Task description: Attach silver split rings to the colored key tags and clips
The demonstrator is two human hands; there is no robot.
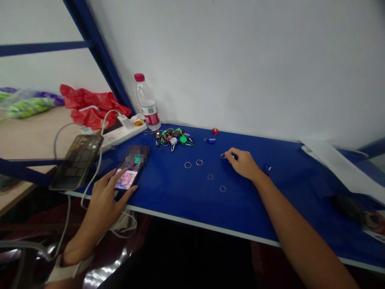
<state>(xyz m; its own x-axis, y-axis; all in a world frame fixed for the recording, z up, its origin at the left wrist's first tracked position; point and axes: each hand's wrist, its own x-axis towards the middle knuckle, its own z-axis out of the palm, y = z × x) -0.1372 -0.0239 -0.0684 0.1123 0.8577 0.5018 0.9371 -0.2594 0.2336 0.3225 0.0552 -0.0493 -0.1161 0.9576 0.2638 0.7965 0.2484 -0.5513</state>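
Note:
My right hand (242, 162) is closed on a small blue badge reel (234, 156), with a metal ring (223, 155) sticking out past the fingertips. My left hand (110, 196) lies with its fingers stretched over a lit phone (128, 172), one fingertip on the screen. Between the hands lie several loose split rings (199, 162). Behind them are a red badge reel (214, 131) and a blue badge reel with a clip (211, 141). A heap of badge reels in several colours (174, 137) sits farther left. Partly hidden by my right forearm is a small blue and red piece (267, 168).
A water bottle (147, 104) with a red cap stands by the wall, beside a white power strip (123, 134). A second phone (76, 162) with a cable lies at the left edge. White paper (339, 168) and a dark blurred object (347, 206) are on the right.

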